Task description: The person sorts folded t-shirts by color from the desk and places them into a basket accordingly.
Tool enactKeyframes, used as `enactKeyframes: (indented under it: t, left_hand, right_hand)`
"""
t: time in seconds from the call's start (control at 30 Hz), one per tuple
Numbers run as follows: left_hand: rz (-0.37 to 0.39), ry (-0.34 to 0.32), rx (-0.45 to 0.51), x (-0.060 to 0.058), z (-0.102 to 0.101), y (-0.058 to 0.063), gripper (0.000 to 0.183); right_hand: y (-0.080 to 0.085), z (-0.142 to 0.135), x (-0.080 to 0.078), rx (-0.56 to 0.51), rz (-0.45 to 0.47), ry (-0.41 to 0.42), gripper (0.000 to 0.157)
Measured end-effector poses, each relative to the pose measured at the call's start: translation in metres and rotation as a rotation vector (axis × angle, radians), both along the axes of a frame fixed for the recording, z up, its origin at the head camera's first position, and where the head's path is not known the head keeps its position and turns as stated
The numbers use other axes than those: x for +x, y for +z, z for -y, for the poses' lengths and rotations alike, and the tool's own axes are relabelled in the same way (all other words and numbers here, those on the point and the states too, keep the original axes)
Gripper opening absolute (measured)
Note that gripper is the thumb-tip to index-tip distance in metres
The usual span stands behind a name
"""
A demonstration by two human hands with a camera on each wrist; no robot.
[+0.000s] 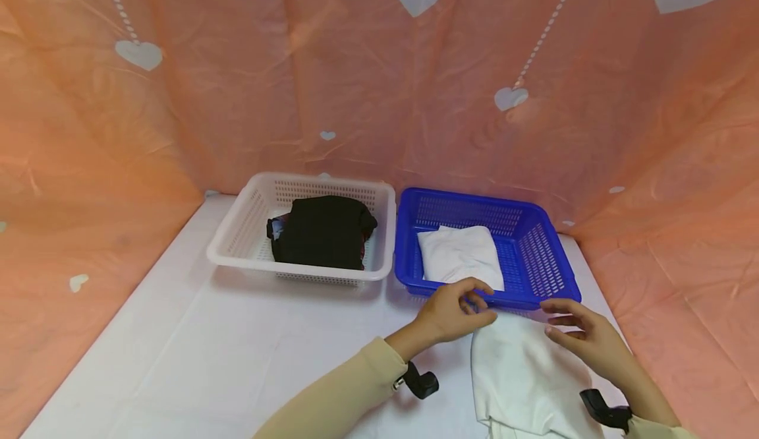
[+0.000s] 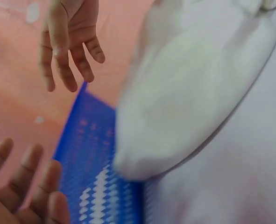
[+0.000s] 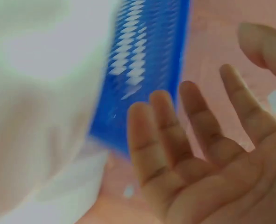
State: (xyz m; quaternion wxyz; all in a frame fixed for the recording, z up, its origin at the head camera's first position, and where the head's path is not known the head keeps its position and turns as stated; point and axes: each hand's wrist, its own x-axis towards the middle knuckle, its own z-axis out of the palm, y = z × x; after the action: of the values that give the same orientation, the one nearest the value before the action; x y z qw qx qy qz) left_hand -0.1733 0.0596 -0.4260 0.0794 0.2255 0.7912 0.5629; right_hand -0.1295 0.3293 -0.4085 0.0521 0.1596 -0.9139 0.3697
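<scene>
A white cloth garment [image 1: 528,373] lies on the table in front of the blue basket [image 1: 548,254], its far end close to the basket's front wall. Above its far left corner is my left hand [image 1: 453,310], fingers loosely bent and holding nothing. My right hand [image 1: 590,340] hovers over the garment's right side, also with nothing in it. In the right wrist view the right hand's fingers [image 3: 198,121] are spread, apart from the white cloth [image 3: 35,107]. Inside the blue basket sits a folded white cloth [image 1: 459,254], toward its left side.
Left of the blue basket stands a white basket [image 1: 237,234] with a folded black garment [image 1: 320,231] and some patterned cloth under it. Both baskets stand near the orange curtain [image 1: 356,83] at the back. A white sheet [image 1: 207,360] covers the table.
</scene>
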Motion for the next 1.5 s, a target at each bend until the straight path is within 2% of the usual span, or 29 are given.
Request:
enactKeyframes:
  t: [0.1,0.27,0.37,0.5,0.6,0.83,0.97,1.07,1.37,1.5]
  left_hand:
    - [0.050,-0.013,-0.107,0.010,-0.007,-0.010,0.038]
    - [0.070,-0.026,-0.273,0.021,-0.014,-0.026,0.049]
    - [0.090,-0.015,-0.326,0.026,-0.017,-0.034,0.055]
    - [0.130,0.003,-0.368,0.030,-0.020,-0.041,0.064]
    - [0.134,0.005,-0.370,0.032,-0.022,-0.045,0.071]
    - [0.148,-0.007,-0.351,0.033,-0.027,-0.048,0.077]
    - [0.157,-0.013,-0.333,0.036,-0.030,-0.052,0.079]
    - [0.151,-0.009,-0.324,0.037,-0.031,-0.055,0.080]
    - [0.134,-0.035,-0.299,0.038,-0.030,-0.058,0.076]
    - [0.133,-0.054,-0.262,0.040,-0.028,-0.059,0.073]
  right_hand:
    - [-0.010,-0.015,0.013,0.099,0.045,-0.064,0.041]
    - [-0.026,-0.035,0.030,0.224,0.147,-0.134,0.045]
    - [-0.033,-0.042,0.037,0.233,0.234,-0.124,0.050]
    - [-0.041,-0.044,0.039,0.194,0.370,-0.114,0.060]
    - [-0.044,-0.042,0.039,0.155,0.423,-0.110,0.065]
    - [-0.047,-0.039,0.039,0.075,0.474,-0.099,0.068]
    - [-0.052,-0.037,0.040,0.077,0.443,-0.079,0.069]
    - [-0.054,-0.034,0.041,0.128,0.383,-0.089,0.070]
    - [-0.051,-0.025,0.042,-0.017,0.455,-0.091,0.073]
    - [-0.049,-0.019,0.042,0.002,0.399,-0.086,0.073]
